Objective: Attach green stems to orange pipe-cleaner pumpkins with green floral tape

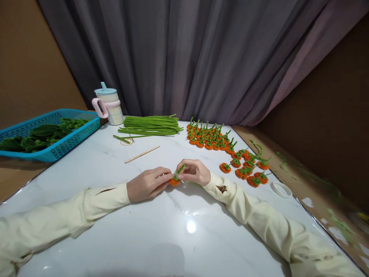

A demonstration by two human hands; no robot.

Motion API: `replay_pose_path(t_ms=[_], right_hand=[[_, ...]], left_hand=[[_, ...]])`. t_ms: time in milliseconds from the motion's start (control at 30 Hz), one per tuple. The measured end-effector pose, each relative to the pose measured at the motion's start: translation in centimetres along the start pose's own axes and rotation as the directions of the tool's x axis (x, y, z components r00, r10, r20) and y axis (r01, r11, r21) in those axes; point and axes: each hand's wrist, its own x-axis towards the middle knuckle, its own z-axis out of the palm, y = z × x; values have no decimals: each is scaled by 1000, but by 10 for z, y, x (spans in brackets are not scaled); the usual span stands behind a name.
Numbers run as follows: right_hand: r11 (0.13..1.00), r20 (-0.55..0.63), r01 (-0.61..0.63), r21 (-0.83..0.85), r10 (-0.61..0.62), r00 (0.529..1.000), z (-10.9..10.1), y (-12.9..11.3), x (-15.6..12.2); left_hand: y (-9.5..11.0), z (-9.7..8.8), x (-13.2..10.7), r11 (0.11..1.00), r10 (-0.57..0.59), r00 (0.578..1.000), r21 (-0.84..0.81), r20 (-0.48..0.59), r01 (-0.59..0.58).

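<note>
A small fuzzy orange craft fruit with a green stem (174, 182) is held between my two hands over the white tabletop. My left hand (150, 183) is closed, its fingertips gripping the fruit's left side. From the other side, the thumb and fingers of my right hand (193, 172) pinch at its green top, beside the upright stem. The exact contact under the fingertips is partly hidden. Just beyond my left hand lies a thin wooden stick (142, 154). Right of my right hand lie several loose orange fruits (241, 172) with green tops.
Green pipe-cleaner stems (150, 125) lie bundled at the back, near a rubber band (127, 141). Rows of stemmed orange fruits (209, 145) stand right of them. A blue basket (54, 154) holds green leaves at left, beside a lidded cup (115, 117). A white tape roll (281, 189) lies right.
</note>
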Motion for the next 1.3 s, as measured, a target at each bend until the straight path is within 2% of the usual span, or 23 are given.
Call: replay_pose_path(t_ms=[400, 667, 933, 1300], right_hand=[[1000, -5, -16, 23, 16, 1000, 0, -3, 0], [1000, 0, 0, 12, 0, 1000, 1, 0, 0], [1000, -10, 2, -13, -2, 1000, 1, 2, 1], [1000, -6, 7, -4, -7, 1000, 1, 3, 2]], left_hand=[[2, -2, 2, 1000, -16, 1000, -8, 0, 16], [2, -2, 2, 996, -33, 999, -87, -7, 32], [1, -2, 1, 1000, 5, 1000, 14, -10, -4], [2, -2, 1, 1000, -20, 1000, 0, -6, 20]])
